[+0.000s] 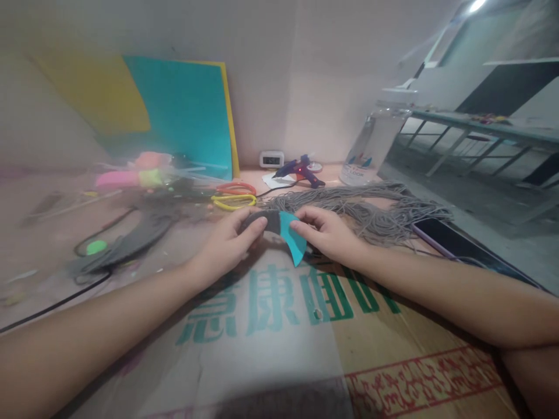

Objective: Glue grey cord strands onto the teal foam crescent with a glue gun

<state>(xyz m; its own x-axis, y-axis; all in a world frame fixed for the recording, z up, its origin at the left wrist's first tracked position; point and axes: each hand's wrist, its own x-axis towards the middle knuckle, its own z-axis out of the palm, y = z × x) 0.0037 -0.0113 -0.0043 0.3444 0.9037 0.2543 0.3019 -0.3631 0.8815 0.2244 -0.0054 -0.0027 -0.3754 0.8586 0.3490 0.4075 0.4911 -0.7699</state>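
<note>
A curved strip point(295, 243) is held up between my two hands above the printed cardboard. Its right part is bare teal and tapers to a point at the bottom; the left part has a dark grey covering that looks like wound cord. My left hand point(230, 240) pinches the grey end, thumb on top. On the teal part, close to the edge of the grey, my right hand point(328, 233) grips with thumb and fingers. Fingertips behind the strip are hidden. Just beyond my hands lies a loose heap of grey cord point(371, 203).
Scissors point(233, 201) with red and yellow handles lie beyond my left hand. Against the wall are a glue gun point(299, 170), a small clock point(271, 159) and a clear plastic jar point(371, 145). A phone point(454, 244) lies right; teal and yellow sheets point(187, 116) lean back left.
</note>
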